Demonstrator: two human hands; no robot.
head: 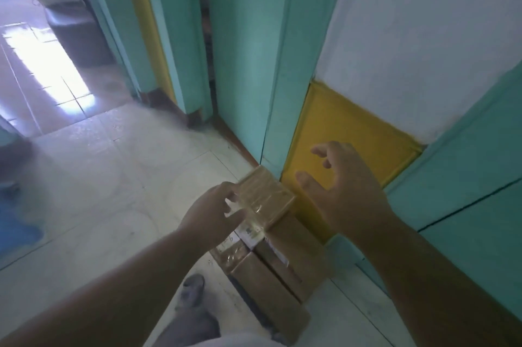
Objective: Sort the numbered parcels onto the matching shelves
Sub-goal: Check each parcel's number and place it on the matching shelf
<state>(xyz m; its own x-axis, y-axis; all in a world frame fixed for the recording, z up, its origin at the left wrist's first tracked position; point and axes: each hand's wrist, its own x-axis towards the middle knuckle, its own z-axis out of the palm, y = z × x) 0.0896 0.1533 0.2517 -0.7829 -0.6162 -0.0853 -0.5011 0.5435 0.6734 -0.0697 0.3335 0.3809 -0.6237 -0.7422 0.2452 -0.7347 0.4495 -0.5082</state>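
A small brown cardboard parcel (265,194), wrapped in clear tape with a white label at its near end, lies on top of a stack of larger brown parcels (271,276) on the floor by the wall. My left hand (210,211) touches the small parcel's left side with curled fingers. My right hand (344,188) hovers just right of the parcel, fingers spread and apart from it. No shelves or parcel numbers are readable in this view.
The stack stands against a teal and yellow wall (347,132). A teal door (243,50) stands ajar behind it. Pale floor tiles (113,177) spread to the left, toward a bright doorway (45,70). My foot in a grey shoe (192,290) is beside the stack.
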